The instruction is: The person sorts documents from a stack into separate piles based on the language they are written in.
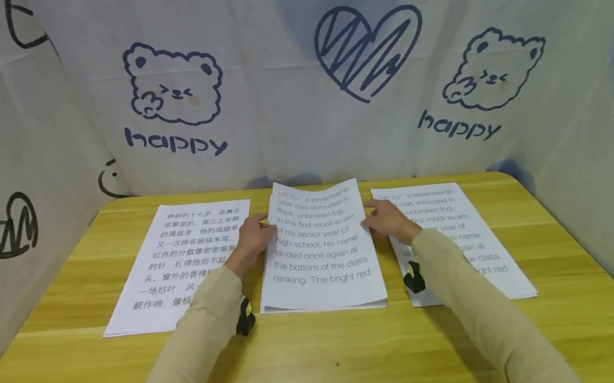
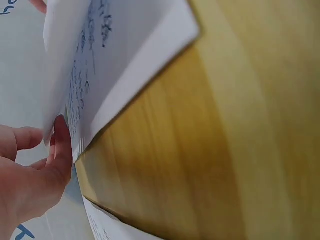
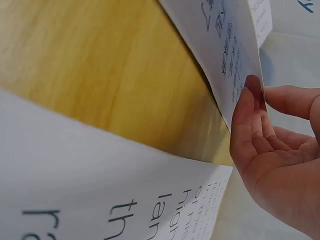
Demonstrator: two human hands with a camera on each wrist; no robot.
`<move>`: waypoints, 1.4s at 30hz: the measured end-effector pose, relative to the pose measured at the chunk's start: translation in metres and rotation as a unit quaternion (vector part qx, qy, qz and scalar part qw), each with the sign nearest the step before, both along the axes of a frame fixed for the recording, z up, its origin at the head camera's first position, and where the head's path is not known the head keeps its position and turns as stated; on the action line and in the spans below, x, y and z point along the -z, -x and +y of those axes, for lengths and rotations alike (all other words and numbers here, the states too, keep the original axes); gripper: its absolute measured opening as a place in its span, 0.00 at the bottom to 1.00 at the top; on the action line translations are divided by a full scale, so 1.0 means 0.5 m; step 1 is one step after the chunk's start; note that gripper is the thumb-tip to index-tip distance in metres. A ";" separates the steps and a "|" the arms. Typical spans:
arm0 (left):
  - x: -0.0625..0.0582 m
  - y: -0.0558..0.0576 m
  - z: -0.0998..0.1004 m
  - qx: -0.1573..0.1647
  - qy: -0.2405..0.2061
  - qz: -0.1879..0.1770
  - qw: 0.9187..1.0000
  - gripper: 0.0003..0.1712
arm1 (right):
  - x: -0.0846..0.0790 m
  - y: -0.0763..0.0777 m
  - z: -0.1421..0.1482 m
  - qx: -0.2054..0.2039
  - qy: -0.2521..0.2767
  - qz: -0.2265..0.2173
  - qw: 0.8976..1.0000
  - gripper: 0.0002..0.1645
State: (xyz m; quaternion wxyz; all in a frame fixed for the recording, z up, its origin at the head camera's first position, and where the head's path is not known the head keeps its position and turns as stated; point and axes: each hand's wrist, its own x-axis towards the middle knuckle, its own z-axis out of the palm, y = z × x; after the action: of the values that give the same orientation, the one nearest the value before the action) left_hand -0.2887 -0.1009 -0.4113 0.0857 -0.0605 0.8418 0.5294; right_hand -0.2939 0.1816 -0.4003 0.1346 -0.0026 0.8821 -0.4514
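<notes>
A printed English sheet (image 1: 317, 248) is raised off the middle stack, its top edge bowed. My left hand (image 1: 255, 237) pinches its left edge between thumb and fingers; in the left wrist view the hand (image 2: 35, 175) shows this grip from the side. On the opposite edge my right hand (image 1: 392, 218) pinches the same sheet, as the right wrist view shows with the thumb (image 3: 290, 100) on the printed face. Beneath the raised sheet lies another paper (image 2: 107, 85) bearing dark, blurred writing.
To the left lies a stack of Chinese-printed paper (image 1: 145, 290), partly behind my left sleeve. Another English-printed stack (image 1: 506, 285) lies to the right, partly under my right forearm. The wooden table (image 1: 330, 369) ends at a patterned cloth (image 1: 286, 123) behind.
</notes>
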 end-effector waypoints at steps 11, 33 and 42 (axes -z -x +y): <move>-0.010 0.011 0.004 -0.030 -0.028 0.012 0.999 0.29 | -0.015 0.004 0.028 0.025 0.046 -0.017 0.998 0.36; -0.029 0.017 0.082 -0.023 -0.130 0.034 0.991 0.28 | 0.009 0.055 0.156 0.081 0.024 0.006 0.996 0.37; -0.026 -0.005 0.146 -0.034 -0.159 0.025 0.986 0.27 | 0.096 0.132 0.286 0.071 -0.003 0.049 0.996 0.39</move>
State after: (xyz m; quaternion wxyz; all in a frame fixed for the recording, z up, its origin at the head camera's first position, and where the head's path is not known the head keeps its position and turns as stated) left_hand -0.2862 -0.0279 -0.3982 0.0550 -0.0608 0.7461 0.6607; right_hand -0.3601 0.3244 -0.4484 0.0587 0.0385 0.8867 -0.4569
